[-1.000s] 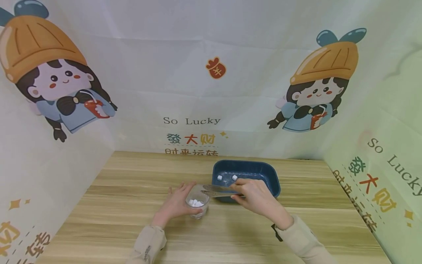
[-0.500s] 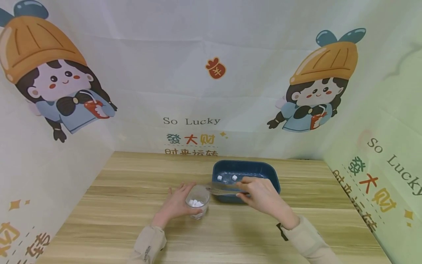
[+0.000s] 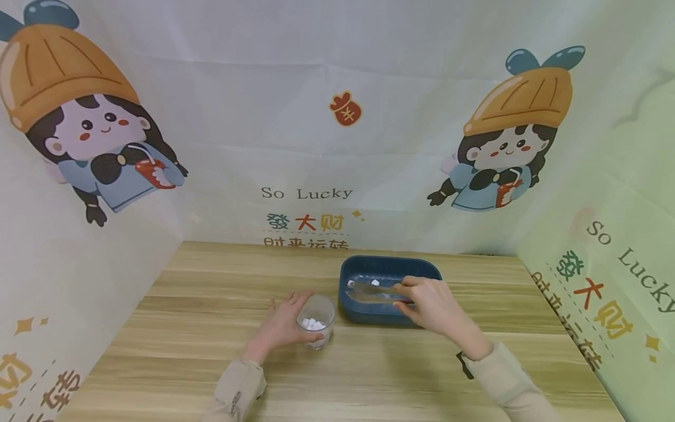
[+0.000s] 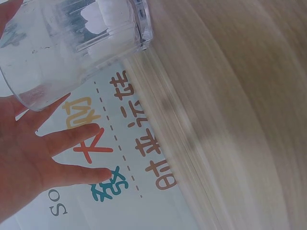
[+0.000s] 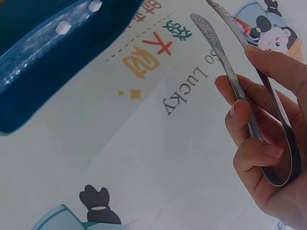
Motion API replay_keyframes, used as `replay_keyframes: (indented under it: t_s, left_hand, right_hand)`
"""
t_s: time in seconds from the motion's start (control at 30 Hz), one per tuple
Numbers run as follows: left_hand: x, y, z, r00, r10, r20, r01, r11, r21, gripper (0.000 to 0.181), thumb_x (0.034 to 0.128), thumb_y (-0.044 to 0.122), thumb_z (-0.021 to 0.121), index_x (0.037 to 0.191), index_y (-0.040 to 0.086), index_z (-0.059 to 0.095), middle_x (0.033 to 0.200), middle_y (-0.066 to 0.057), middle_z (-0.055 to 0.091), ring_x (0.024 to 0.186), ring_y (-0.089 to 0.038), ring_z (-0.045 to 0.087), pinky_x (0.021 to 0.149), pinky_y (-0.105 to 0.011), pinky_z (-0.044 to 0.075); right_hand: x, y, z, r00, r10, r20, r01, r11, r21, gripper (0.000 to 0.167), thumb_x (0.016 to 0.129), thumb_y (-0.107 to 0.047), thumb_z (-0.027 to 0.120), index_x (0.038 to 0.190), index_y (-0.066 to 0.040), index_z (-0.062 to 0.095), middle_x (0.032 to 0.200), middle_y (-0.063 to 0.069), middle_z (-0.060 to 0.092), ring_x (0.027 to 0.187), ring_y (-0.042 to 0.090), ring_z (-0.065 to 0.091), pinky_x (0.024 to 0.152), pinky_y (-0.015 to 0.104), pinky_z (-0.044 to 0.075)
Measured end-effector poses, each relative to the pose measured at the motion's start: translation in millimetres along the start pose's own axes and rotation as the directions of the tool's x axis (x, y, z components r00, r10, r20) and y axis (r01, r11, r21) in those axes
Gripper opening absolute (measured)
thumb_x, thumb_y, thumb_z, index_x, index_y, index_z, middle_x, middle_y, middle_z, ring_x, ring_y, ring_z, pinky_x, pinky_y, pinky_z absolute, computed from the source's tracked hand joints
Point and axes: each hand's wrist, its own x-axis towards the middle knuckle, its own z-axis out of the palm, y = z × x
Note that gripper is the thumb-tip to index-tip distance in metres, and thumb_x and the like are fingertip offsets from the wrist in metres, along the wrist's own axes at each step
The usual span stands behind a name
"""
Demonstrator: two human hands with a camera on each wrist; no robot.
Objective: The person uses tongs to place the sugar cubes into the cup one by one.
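Note:
In the head view my left hand (image 3: 282,328) holds a clear drinking glass (image 3: 323,309), thumb on its near side and a finger behind. Several white cubes (image 3: 313,324) lie inside the glass. The left wrist view has the glass (image 4: 53,52) at top left, the other fingers spread apart. My right hand (image 3: 435,308) grips metal tongs (image 3: 371,297) with perforated tips, held over a dark blue tray (image 3: 390,320). The tong arms (image 5: 207,29) stand apart in the right wrist view, with nothing between the tips. Two white cubes lie in the tray, one (image 3: 375,282) right of the other (image 3: 351,283).
A wood-grain table (image 3: 221,281) carries the glass and tray. Printed cloth walls (image 3: 227,146) rise behind it and on both sides. The tray stands just right of the glass, near the back wall.
The tongs have moved away from above the glass, rightward to over the tray, along with my right hand. The left hand and glass have stayed in place.

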Motion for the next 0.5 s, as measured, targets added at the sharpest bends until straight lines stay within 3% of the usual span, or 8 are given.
replay_keyframes:
  t_s: [0.23,0.5]
  left_hand:
    - [0.4,-0.5,0.2,1.000,-0.004,0.003,0.004,1.000,-0.009,0.093,0.0578,0.051,0.076,0.135,0.015,0.037,0.134,-0.012,0.045,0.128,-0.040,0.032,0.099,-0.070,0.013]
    - [0.4,-0.9,0.5,1.000,-0.012,0.008,0.012,1.000,-0.004,0.094,0.0574,0.053,0.076,0.135,0.017,0.037,0.135,-0.011,0.045,0.129,-0.039,0.032,0.100,-0.069,0.013]
  right_hand:
    - [-2.2,16,1,0.999,0.044,0.021,-0.044,0.999,0.003,0.022,0.073,-0.022,0.072,0.089,-0.008,0.071,0.073,0.001,0.061,0.049,0.005,0.050,0.039,0.011,0.031]
    - [-0.1,29,4,0.994,0.085,0.071,-0.086,0.996,0.017,0.025,0.075,-0.022,0.070,0.093,-0.005,0.070,0.078,0.005,0.063,0.045,0.004,0.049,0.036,0.012,0.028]
